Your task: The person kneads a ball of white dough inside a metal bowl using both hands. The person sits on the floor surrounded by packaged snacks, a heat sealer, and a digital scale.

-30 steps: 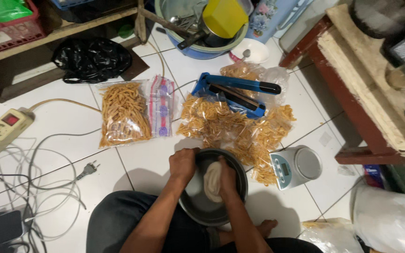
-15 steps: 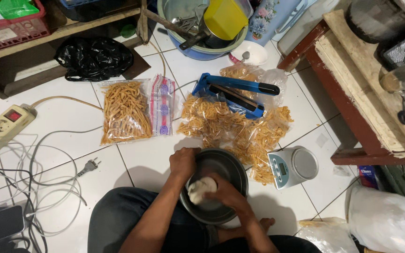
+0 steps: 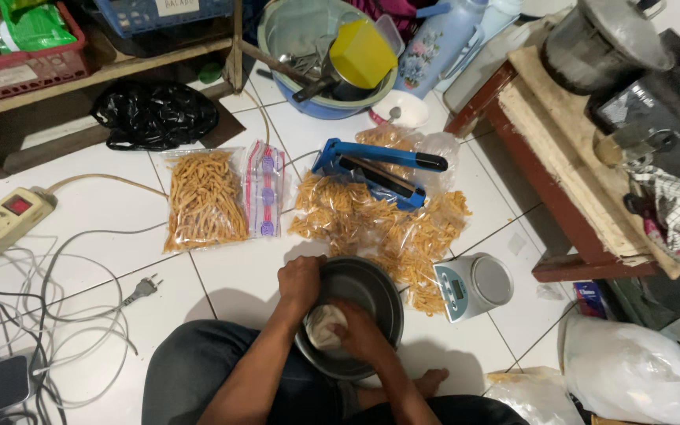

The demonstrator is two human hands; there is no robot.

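- Item: round metal bowl [image 3: 364, 303], dark grey, mouth facing up toward the camera. It rested on the white tiled floor [image 3: 104, 197] just in front of our knees. Being round, it showed no long axis.
- Left hand [image 3: 299, 283]: fingers curled together over the bowl's near-left rim, gripping and steadying it.
- Right hand [image 3: 360, 330]: inside the bowl, fingers closed around a pale wad of cloth [image 3: 326, 326] pressed to the inner wall.
- Step in hand, as we judged it: wiping out the bowl's interior.
- Next move, as we judged it: would call for a firm rim hold while the cloth swept the remaining wall.
- Nearby: heap of bagged stick snacks [image 3: 379, 228], touching the bowl's far rim; blue bag sealer [image 3: 375, 169] beyond; small kitchen scale [image 3: 474, 285] just right of it.
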